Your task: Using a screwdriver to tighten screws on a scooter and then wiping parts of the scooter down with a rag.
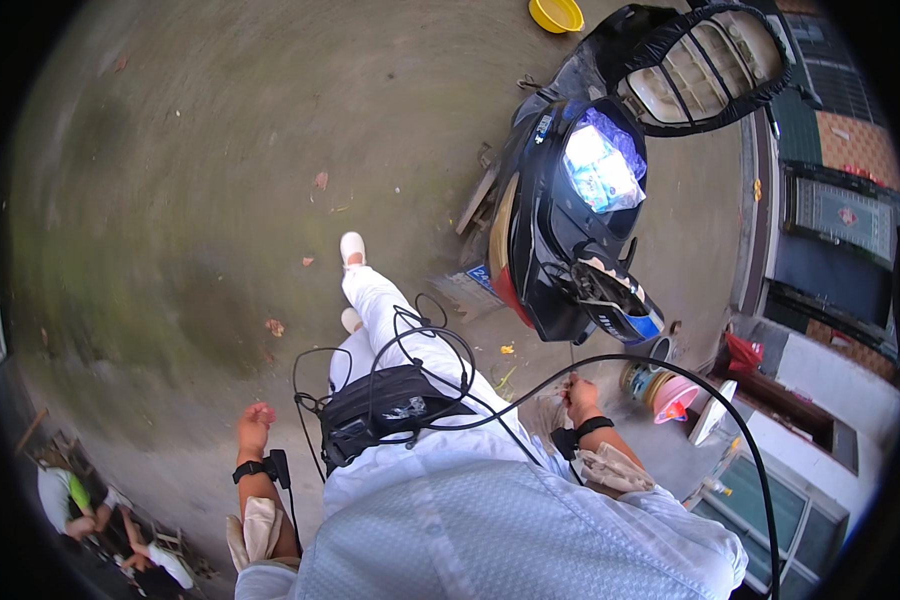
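My left hand (254,428) hangs at my side over the concrete, its fingers loosely curled, and nothing shows in it. My right hand (580,396) is out to the right with its fingers folded in. A pale beige patch (544,414) shows beside it, and I cannot make out what, if anything, the fingers hold. Ahead to the right stands a black scooter (540,235) with its seat (705,70) lifted up. In the storage space under the seat lies a white and blue package (598,165) with purple plastic (622,140) next to it.
A black cable (660,360) loops from my waist pouch (380,408) past my right arm. Beside the building at right are stacked buckets (642,384) and a pink basin (674,396). A yellow basin (556,14) lies far ahead. People (70,500) sit at the lower left.
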`<action>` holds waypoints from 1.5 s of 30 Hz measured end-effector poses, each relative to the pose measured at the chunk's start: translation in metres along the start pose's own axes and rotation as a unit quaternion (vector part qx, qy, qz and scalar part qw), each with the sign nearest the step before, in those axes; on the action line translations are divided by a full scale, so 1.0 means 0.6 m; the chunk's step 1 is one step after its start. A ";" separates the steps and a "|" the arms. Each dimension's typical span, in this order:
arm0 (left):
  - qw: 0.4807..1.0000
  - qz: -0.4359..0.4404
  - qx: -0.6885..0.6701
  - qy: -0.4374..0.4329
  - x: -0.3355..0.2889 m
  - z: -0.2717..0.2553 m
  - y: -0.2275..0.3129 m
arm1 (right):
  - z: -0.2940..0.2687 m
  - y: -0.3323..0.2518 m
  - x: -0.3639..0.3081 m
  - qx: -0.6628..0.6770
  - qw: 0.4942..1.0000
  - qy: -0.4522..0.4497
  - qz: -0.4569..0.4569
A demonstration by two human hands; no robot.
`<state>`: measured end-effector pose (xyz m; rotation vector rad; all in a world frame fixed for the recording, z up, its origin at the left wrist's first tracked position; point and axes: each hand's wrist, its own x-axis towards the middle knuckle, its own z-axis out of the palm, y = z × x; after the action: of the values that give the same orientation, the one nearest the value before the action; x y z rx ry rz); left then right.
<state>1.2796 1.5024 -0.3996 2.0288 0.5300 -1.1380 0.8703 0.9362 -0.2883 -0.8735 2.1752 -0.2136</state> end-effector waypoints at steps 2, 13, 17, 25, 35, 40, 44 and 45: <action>0.996 0.024 0.050 -0.069 0.032 -0.010 0.048 | 0.047 0.019 -0.029 -0.017 0.998 -0.025 0.048; 0.986 0.076 0.140 -0.044 0.233 -0.205 0.495 | 0.330 -0.053 -0.163 -0.089 0.952 -0.288 0.063; 0.967 0.128 0.211 -0.066 0.309 -0.175 0.740 | 0.391 -0.134 -0.170 0.049 0.962 -0.266 0.044; 0.792 0.419 0.395 -0.203 0.461 0.035 1.330 | 0.534 -0.366 -0.240 0.326 0.931 -0.155 0.064; 0.368 0.652 0.523 -0.409 0.179 0.743 1.714 | 0.650 -0.438 -0.352 0.492 0.862 -0.024 0.116; 0.192 0.671 0.545 -0.464 0.076 0.964 1.622 | 0.702 -0.487 -0.314 0.536 0.835 0.047 0.116; 0.134 0.639 0.570 -0.499 0.045 1.076 1.547 | 0.714 -0.560 -0.276 0.576 0.805 0.060 0.125; 0.116 0.636 0.576 -0.500 0.034 1.112 1.541 | 0.717 -0.590 -0.265 0.589 0.796 0.054 0.129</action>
<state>1.5288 0.3972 -0.2700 0.6839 -2.9371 -1.0586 1.4358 0.8252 -0.3472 0.1663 1.7024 -1.3177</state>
